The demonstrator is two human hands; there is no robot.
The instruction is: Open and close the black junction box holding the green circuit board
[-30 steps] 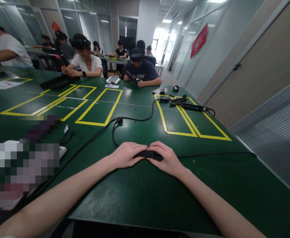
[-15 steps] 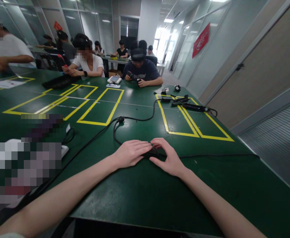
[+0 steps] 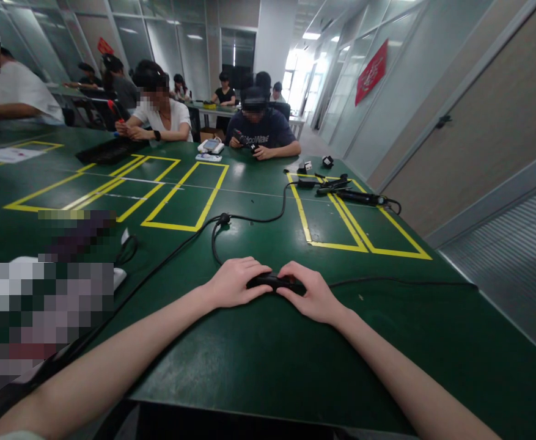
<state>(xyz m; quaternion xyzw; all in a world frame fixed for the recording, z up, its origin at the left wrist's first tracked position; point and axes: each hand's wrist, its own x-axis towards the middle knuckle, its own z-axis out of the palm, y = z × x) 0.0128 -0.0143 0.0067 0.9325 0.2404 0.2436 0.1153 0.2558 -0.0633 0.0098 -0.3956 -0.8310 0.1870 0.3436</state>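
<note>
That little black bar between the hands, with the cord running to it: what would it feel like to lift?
The black bar looks rigid and probably light: slim, straight between the left hand and right hand. Its cable lies in loose curves on the table, so likely floppy; it would trail and tug.

A green table (image 3: 258,373) with yellow tape outlines (image 3: 212,195) stands beside glass walls (image 3: 403,91).
</note>
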